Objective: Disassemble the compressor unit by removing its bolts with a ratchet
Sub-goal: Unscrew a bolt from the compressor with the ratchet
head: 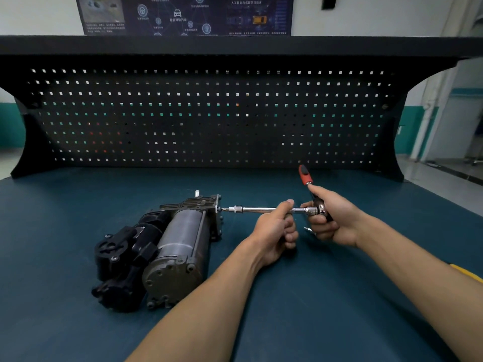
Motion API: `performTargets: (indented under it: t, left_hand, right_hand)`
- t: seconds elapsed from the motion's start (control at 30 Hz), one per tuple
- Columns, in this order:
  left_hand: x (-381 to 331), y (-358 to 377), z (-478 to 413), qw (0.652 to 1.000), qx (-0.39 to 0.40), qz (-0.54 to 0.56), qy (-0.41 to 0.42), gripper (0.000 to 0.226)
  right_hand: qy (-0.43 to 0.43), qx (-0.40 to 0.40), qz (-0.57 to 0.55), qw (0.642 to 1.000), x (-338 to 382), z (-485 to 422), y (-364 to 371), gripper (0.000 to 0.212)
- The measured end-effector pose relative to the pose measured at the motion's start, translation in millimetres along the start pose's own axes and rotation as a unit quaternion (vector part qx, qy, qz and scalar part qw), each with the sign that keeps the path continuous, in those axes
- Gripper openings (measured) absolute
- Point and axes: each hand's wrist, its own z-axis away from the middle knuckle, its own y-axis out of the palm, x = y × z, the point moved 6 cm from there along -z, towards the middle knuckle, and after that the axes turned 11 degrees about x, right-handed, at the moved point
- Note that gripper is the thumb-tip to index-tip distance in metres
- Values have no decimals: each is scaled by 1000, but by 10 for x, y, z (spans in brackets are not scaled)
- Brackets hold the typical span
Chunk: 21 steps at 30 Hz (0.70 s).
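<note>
The compressor unit [167, 246], a grey metal cylinder with black housing parts, lies on its side on the blue-green bench mat. A long chrome extension bar [251, 209] runs from a bolt on its right end plate [218, 210] to the ratchet head. My left hand [277, 231] grips the bar near its middle. My right hand [332, 218] grips the ratchet head [320, 209]; the red and black ratchet handle [305, 175] sticks up and away from me. Something small and shiny pokes out under my right hand's fingers.
A black pegboard [209, 113] with a shelf on top closes the back of the bench. The bench mat [313, 296] stretches around the compressor. A yellow object [467, 274] shows by my right forearm at the right edge.
</note>
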Motion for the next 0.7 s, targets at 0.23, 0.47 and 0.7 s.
performTargets:
  t: [0.23, 0.47, 0.7]
  left_hand:
    - [2, 11, 11, 1000, -3, 5, -2, 61]
    - [-2, 0, 20, 1000, -7, 3, -6, 59]
    - [0, -13, 25, 1000, -10, -7, -4, 60]
  right_hand:
    - [47, 42, -13, 998, -50, 45, 40, 48]
    - [-57, -13, 93, 994, 65, 75, -21, 41]
    - [-223, -24, 229, 947, 198, 180, -4, 29]
